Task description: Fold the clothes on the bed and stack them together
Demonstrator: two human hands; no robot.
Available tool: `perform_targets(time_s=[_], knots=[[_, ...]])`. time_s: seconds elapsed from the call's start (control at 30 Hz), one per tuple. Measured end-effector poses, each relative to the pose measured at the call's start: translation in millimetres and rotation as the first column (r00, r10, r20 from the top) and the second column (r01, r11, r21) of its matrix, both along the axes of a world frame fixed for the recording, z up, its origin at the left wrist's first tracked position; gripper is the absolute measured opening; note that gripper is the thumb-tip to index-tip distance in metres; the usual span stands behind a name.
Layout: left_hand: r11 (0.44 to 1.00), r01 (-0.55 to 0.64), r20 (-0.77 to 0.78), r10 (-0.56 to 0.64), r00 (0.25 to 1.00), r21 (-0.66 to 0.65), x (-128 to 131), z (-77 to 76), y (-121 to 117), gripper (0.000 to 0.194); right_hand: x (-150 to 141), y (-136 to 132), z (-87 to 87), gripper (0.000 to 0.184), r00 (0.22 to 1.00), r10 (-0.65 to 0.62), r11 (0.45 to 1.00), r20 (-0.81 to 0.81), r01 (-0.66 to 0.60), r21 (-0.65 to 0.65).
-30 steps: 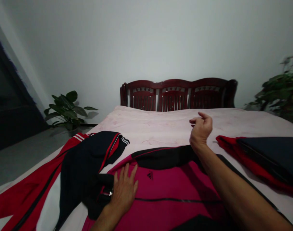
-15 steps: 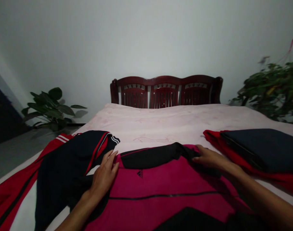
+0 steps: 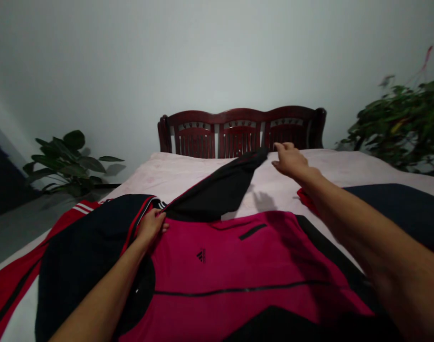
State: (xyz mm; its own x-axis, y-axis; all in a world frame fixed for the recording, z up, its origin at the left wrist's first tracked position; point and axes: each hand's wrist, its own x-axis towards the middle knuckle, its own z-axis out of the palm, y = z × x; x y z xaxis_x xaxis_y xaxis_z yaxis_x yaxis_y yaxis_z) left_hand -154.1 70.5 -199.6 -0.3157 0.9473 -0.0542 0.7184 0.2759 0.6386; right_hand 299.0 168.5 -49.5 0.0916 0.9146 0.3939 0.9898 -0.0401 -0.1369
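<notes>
A magenta and black jacket with a small dark logo lies spread on the bed before me. My left hand is closed on the jacket at the left end of its black collar. That collar stands lifted, stretching up and right to a blurred tip. Just right of the tip is my right hand, raised over the bed, its thumb and fingers apart with nothing seen in them. The shadow of my right arm falls across the jacket. The jacket's lower part runs out of view.
Left of the jacket lie a navy garment and a red one with white stripes. Folded navy clothing on red cloth sits at the right, partly behind my forearm. Beyond are a wooden headboard and plants on both sides.
The collar has swung from lying flat on the jacket to standing up away from me. My right hand has moved up and forward and come off it. My left hand has shifted slightly up and left.
</notes>
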Motion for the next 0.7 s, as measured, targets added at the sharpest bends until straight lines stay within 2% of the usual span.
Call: perform_targets(time_s=[0.07, 0.1, 0.17, 0.27, 0.33, 0.4, 0.5, 0.6, 0.7], knots=[[0.998, -0.027, -0.072, 0.022, 0.997, -0.058, -7, -3.3, 7, 0.046, -9, 7, -22.1, 0.052, 1.0, 0.03, 0.999, 0.0, -0.03, -0.022], [0.997, -0.032, -0.125, 0.022, 0.992, -0.077, -10, -6.0, 7, 0.049, -9, 5, -39.8, 0.05, 0.998, 0.061, 0.991, 0.011, -0.059, -0.121], [0.996, -0.032, -0.242, 0.01, 0.97, -0.086, -13, -12.7, 0, 0.056, 0, -8, -81.7, 0.046, 0.996, 0.064, 0.942, 0.065, -0.039, -0.335], [0.996, -0.023, -0.389, -0.011, 0.921, -0.082, -9, -22.2, -17, 0.062, 29, -32, -137.7, 0.051, 0.992, 0.076, 0.926, 0.1, -0.033, -0.376], [0.996, -0.004, -0.445, -0.036, 0.895, -0.088, -4, -26.4, -28, 0.058, 49, -43, -158.6, 0.05, 0.992, 0.096, 0.898, 0.081, -0.051, -0.437], [0.997, 0.022, -0.482, -0.054, 0.875, -0.071, -2, -28.5, -33, 0.05, 63, -48, -165.4, 0.044, 0.99, 0.135, 0.875, 0.051, -0.094, -0.476], [0.999, 0.029, -0.528, -0.032, 0.849, -0.013, -4, -27.7, -32, 0.046, 73, -46, -160.3, 0.045, 0.988, 0.129, 0.909, 0.088, -0.083, -0.408], [1.0, -0.008, -0.567, 0.014, 0.824, 0.014, -7, -21.6, -23, 0.047, 67, -40, -154.9, 0.051, 0.987, 0.064, 0.946, 0.144, -0.014, -0.325], [1.0, -0.012, -0.588, -0.003, 0.809, -0.021, -3, -12.1, -19, 0.048, 50, -42, -154.5, 0.042, 0.976, 0.097, 0.947, 0.197, -0.03, -0.32]])
